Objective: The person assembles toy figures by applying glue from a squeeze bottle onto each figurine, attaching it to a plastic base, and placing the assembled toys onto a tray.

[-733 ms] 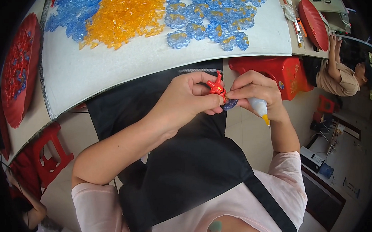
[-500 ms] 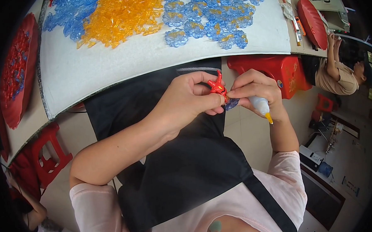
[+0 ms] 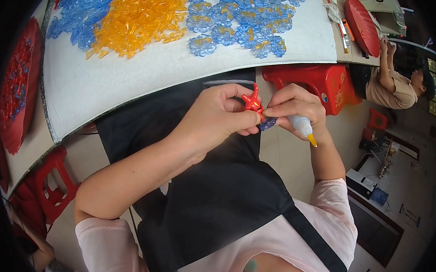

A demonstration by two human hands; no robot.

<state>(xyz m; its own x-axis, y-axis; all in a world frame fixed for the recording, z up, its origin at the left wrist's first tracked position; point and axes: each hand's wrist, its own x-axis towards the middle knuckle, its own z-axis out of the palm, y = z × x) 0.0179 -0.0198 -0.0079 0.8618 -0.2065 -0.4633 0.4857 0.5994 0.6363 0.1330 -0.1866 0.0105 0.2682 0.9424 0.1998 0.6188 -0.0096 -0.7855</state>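
Observation:
My left hand (image 3: 222,114) is closed around a small red toy figure (image 3: 251,103), whose thin limb sticks up past my fingers. A dark blue-purple piece (image 3: 267,123) sits at the figure's lower end, between my two hands. With thumb and fingertips, my right hand (image 3: 299,105) pinches at the figure's right side; what exactly lies under those tips is hidden. The same hand keeps a white squeeze bottle (image 3: 301,125) tucked in its palm, its yellow nozzle pointing down and away from the figure. Both hands are above my black apron, just in front of the table edge.
On the white-covered table (image 3: 152,73) lie clear blue pieces (image 3: 79,20), orange pieces (image 3: 137,23) and blue flower-shaped pieces with orange on them (image 3: 242,18). A red tray of small parts (image 3: 19,86) is at left, another red tray (image 3: 362,26) at right. Red stools (image 3: 305,83) stand below; a co-worker (image 3: 398,87) sits at right.
Both hands keep their hold on the figure and bottle, with hardly any movement. The whole view has shifted slightly.

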